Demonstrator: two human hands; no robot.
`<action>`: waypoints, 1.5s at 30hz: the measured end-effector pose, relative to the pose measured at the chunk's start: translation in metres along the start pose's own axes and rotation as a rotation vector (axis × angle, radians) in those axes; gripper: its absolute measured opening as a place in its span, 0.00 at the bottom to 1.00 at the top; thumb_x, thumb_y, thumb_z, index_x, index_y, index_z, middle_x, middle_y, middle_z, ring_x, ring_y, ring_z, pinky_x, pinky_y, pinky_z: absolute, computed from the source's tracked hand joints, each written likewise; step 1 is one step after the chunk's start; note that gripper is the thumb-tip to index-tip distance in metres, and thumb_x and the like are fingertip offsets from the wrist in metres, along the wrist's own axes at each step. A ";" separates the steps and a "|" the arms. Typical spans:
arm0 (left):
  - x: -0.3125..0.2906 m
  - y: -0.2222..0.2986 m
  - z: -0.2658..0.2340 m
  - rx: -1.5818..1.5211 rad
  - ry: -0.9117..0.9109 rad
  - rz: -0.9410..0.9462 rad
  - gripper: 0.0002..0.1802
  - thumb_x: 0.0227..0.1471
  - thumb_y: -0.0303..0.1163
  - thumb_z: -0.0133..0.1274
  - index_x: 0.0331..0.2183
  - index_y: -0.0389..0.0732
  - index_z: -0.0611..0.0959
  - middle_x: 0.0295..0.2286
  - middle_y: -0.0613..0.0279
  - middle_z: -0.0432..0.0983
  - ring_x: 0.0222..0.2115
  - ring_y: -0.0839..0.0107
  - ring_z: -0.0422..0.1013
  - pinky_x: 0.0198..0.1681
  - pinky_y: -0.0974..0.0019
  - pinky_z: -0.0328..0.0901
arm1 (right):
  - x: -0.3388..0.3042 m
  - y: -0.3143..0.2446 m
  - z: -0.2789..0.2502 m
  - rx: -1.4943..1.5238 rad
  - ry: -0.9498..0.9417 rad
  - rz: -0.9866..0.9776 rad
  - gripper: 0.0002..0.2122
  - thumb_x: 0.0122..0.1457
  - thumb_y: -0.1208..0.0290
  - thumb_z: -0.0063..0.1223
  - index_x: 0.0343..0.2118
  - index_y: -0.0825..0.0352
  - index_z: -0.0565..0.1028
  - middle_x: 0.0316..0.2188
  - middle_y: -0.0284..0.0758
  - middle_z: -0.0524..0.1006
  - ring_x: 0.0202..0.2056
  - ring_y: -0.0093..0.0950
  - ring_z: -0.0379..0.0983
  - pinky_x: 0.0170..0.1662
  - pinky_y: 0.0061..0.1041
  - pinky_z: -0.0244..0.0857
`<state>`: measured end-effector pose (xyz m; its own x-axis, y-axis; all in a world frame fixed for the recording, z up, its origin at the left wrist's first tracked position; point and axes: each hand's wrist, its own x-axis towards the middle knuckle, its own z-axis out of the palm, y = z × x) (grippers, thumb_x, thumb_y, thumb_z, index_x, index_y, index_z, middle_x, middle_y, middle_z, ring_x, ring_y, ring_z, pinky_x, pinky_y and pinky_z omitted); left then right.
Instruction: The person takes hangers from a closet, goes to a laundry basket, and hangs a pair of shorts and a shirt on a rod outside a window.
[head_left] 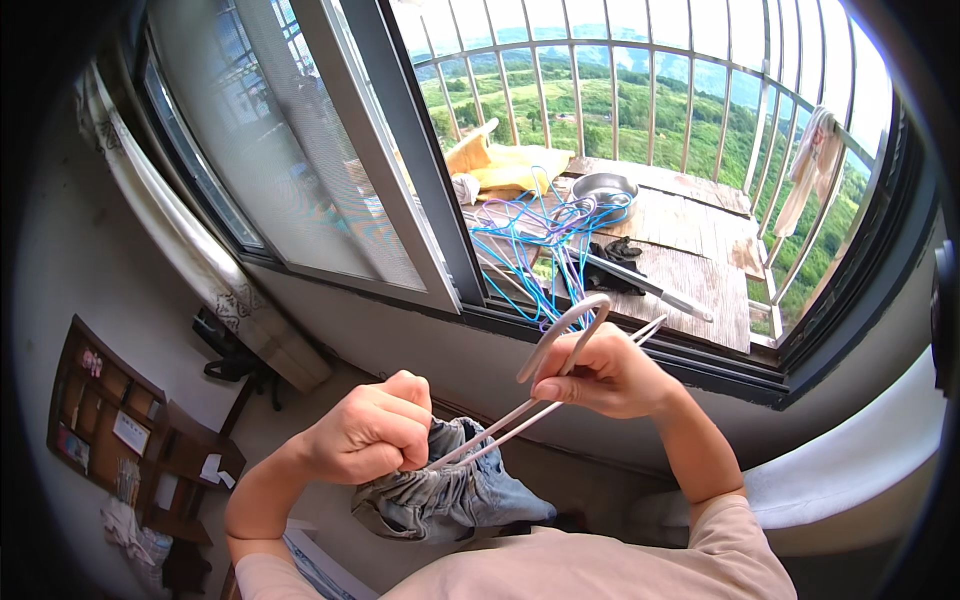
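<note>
My right hand (610, 375) is closed around a pale pinkish-white clothes hanger (567, 335), whose hooped end sticks up past my fingers. The hanger's far arms slant down to the left into the waistband of faded blue denim pants (490, 492). My left hand (375, 430) makes a fist on the gathered waistband and grips the pants there. They hang bunched below both hands, in front of my body; their lower part is out of sight.
Ahead, the open window (640, 330) leads to a wooden ledge behind metal bars (652, 100). Tangled blue and purple hangers (530, 235), a metal basin (605, 190), a yellow cloth (520, 170), and a grey rod (660, 292) lie there. A brown shelf (105, 400) stands left; curtains flank me.
</note>
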<state>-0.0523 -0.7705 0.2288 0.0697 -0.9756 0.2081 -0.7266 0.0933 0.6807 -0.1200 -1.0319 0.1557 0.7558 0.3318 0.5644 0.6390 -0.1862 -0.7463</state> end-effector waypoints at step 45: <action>-0.012 0.076 0.008 1.098 0.836 -0.022 0.18 0.39 0.46 0.59 0.25 0.42 0.74 0.16 0.69 0.68 0.13 0.70 0.63 0.15 0.69 0.56 | -0.057 -0.017 0.091 -1.013 0.826 -0.477 0.16 0.51 0.68 0.52 0.42 0.68 0.66 0.34 0.40 0.70 0.37 0.33 0.64 0.38 0.27 0.63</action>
<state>-0.1143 -0.7530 0.2722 0.1902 -0.5299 0.8265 -0.8539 -0.5047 -0.1270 -0.1866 -0.9638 0.1043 0.0750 -0.0178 0.9970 0.4113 -0.9103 -0.0471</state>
